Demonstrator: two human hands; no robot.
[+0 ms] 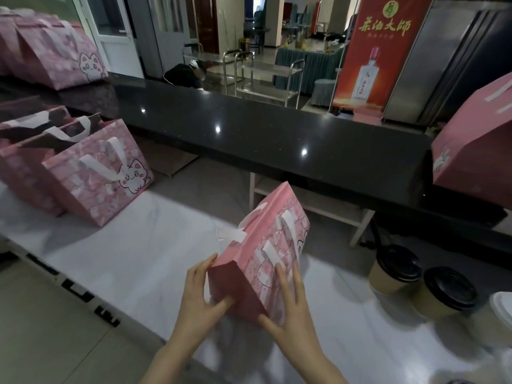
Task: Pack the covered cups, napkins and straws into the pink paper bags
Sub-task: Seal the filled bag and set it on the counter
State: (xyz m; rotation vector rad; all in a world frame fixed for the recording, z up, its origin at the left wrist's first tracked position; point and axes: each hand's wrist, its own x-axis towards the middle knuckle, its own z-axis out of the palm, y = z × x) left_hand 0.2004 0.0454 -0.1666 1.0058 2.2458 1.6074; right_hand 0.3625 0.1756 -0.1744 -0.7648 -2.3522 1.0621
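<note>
Right now we are holding a flat-folded pink paper bag (241, 278) with white strap handles and a cat print. It is tilting above the white table (124, 259), in front of us and a little right of centre. Our left hand (198, 296) is gripping its near narrow end, the fingers reaching up along the left edge and the thumb pressing onto the plain pink panel. Our right hand (292, 306) is clasping the printed face, with the fingers spreading fairly straight across it and the thumb tucking under the lower corner.

To our right a brown paper cup with a black lid (394, 270) is standing on the table just beside a second lidded cup (443, 293), both well apart from the bag. A white object (502, 309) is showing at the frame's edge; we cannot tell what it is.

On the left, opened pink cat-print bags (94, 176) are standing clustered on the table. Behind them, flat pink bags (52, 54) are lying stacked on the glossy black counter (277, 139), and another pink bag (476, 151) is leaning at the far right.
</note>
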